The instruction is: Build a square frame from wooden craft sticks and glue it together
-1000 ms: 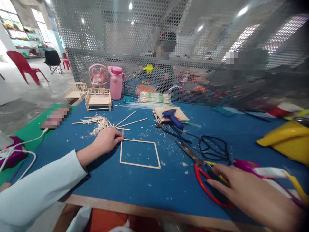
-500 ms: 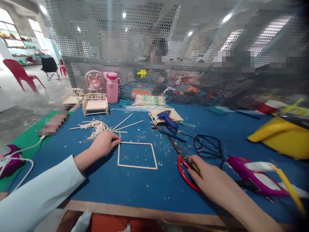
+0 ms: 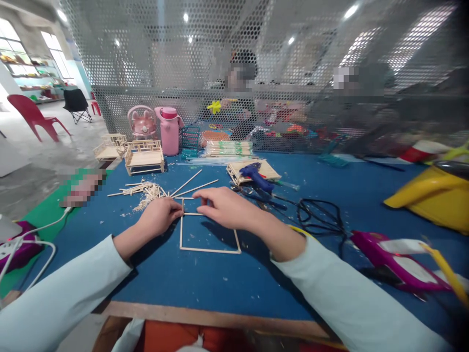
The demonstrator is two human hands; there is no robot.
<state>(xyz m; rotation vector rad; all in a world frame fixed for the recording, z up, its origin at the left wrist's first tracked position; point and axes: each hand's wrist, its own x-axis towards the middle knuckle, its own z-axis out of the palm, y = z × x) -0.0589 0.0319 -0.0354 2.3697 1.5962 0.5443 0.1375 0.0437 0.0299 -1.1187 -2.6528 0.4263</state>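
Note:
A rectangular frame of thin wooden sticks [image 3: 210, 251] lies flat on the blue tabletop. At its far left corner my left hand [image 3: 158, 218] pinches a short stick [image 3: 182, 204] that stands up there. My right hand [image 3: 227, 207] is over the frame's far side, thumb and forefinger apart and nothing visible between them, close to the short stick. It covers the far right corner. Behind my left hand spreads a heap of loose sticks and offcuts [image 3: 148, 192]. A blue glue gun [image 3: 259, 179] rests on a flat stick panel [image 3: 270, 169]. My right forearm hides the red-handled cutting tool.
Two small stick-built beds [image 3: 144, 159] stand at the back left, before a pink bottle [image 3: 169, 132]. A black cable [image 3: 318, 215] coils on the right, near a purple power strip [image 3: 401, 266] and a yellow container [image 3: 432, 195]. A perforated metal screen [image 3: 154, 58] closes off the back.
My right hand has let go of the red-handled cutting tool and moved left to the frame's far side. My left hand still holds the short stick at the corner.

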